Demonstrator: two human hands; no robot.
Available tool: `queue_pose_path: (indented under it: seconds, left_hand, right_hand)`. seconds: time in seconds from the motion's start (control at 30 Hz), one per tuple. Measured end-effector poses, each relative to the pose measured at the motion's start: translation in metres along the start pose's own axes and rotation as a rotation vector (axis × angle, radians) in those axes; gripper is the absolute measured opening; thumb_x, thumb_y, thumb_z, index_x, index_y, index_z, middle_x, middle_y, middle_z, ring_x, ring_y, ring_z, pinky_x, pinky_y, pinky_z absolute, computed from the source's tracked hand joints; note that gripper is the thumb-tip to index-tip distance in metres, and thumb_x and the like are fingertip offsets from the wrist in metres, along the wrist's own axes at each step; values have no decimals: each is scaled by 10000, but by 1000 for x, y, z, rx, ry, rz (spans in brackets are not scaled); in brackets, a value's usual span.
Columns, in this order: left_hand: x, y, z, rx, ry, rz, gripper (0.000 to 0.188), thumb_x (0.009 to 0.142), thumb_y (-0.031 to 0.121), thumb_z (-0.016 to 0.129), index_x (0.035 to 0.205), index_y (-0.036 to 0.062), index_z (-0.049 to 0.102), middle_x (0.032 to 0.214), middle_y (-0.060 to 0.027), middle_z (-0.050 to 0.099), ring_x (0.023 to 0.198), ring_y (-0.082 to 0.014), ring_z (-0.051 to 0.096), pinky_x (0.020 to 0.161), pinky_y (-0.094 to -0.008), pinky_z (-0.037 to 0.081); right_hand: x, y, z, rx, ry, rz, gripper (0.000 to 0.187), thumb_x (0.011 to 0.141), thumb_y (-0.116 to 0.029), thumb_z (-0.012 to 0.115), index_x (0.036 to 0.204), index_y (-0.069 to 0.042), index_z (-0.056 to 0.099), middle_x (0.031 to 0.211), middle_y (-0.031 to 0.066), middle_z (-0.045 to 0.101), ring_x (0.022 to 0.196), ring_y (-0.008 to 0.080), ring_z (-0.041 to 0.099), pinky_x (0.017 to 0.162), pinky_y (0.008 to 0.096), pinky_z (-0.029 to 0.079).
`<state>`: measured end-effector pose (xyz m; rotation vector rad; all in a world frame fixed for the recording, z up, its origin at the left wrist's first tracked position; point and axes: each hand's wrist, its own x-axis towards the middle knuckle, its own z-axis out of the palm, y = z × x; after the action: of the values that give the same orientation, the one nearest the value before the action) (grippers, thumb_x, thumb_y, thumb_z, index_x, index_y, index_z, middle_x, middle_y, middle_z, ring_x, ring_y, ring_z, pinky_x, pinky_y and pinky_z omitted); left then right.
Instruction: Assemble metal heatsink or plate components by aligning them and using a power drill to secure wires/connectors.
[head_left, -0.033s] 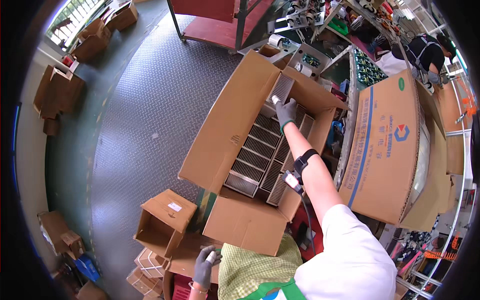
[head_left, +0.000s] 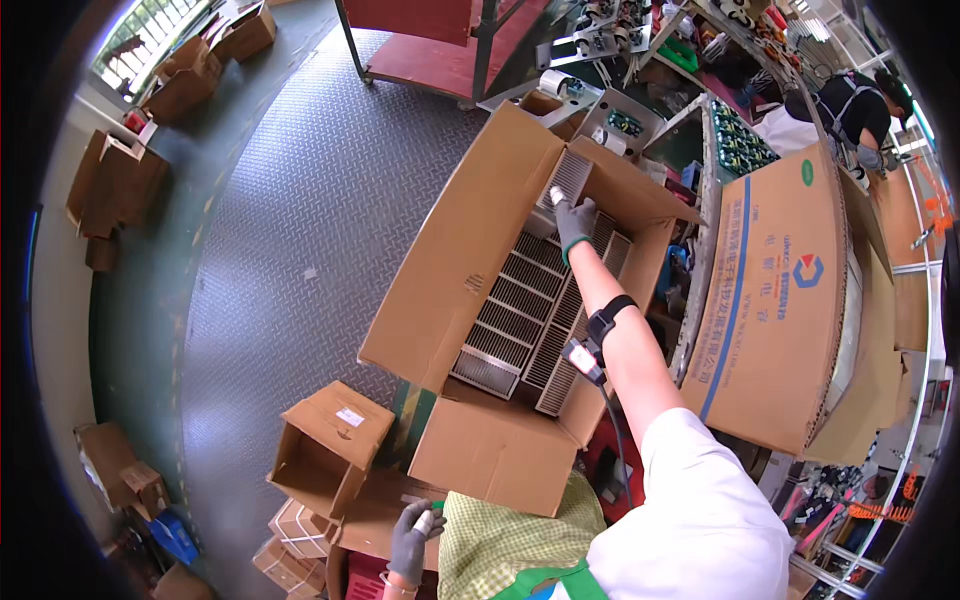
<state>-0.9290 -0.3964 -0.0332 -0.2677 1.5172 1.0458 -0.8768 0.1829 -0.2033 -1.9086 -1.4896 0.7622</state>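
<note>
In front of me an open cardboard box [head_left: 492,447] holds rows of finned metal heat sinks [head_left: 515,295]. My right hand [head_left: 574,220], in a grey glove with a white-covered thumb tip, reaches to the box's far end. It is closed on a heat sink [head_left: 572,173] that sits higher than the rows around it; the thumb lies on its finned top, and the fingers are partly hidden. Low in view, my left hand [head_left: 410,542], also gloved with a white thumb tip, hangs beside my checked apron [head_left: 480,530]. Its fingers are loosely bent and apart, with nothing in them.
A large printed carton [head_left: 755,310] stands to the right. Left of the near flap is a small open carton [head_left: 340,440] above stacked boxes. A red cart [head_left: 420,65] stands beyond on the metal floor [head_left: 300,220]. Farther right, a person [head_left: 850,110] bends at a bench.
</note>
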Motion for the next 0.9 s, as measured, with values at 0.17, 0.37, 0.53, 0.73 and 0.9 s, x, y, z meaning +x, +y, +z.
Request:
queue_pose_path:
  seconds: [0.17,0.37,0.53,0.73,0.9]
  left_hand:
    - [12,-4,-17,-42,35,-155,490,896,186,602,1331,28,441,1253,-117,528,1127,-234,528,952,-371,438]
    - [32,16,-7,63,-9,-118,392,935,230,554,1272,39,495,1168,-107,579,1046,-219,584,877,-353,488]
    - [30,30,-11,59,-31,-92,397,936,241,557,1269,33,494,1169,-110,579,1047,-221,585,878,-357,487]
    - [28,33,-16,60,-25,-105,407,936,248,565,1268,24,493,1183,-117,570,1052,-223,583,883,-354,487]
    - [22,39,-4,111,-86,-64,376,932,220,573,1240,10,515,1133,-108,589,1005,-209,592,865,-345,497]
  right_hand:
    - [27,-9,22,-95,16,61,841,683,-564,733,1142,83,454,1190,283,536,1105,406,532,948,423,426]
    - [36,-8,10,-116,-150,54,1072,686,-582,729,1364,80,229,1328,299,417,1215,411,454,999,434,405]
    - [41,-6,-16,-70,-202,85,920,716,-436,746,1300,103,282,1220,320,508,1123,418,535,941,417,449]
    - [64,27,-38,-209,-35,90,603,665,-350,797,990,99,559,905,151,645,762,227,630,706,343,497]
    - [58,61,-47,185,-219,128,424,688,-320,790,886,32,661,796,68,657,617,125,569,592,285,465]
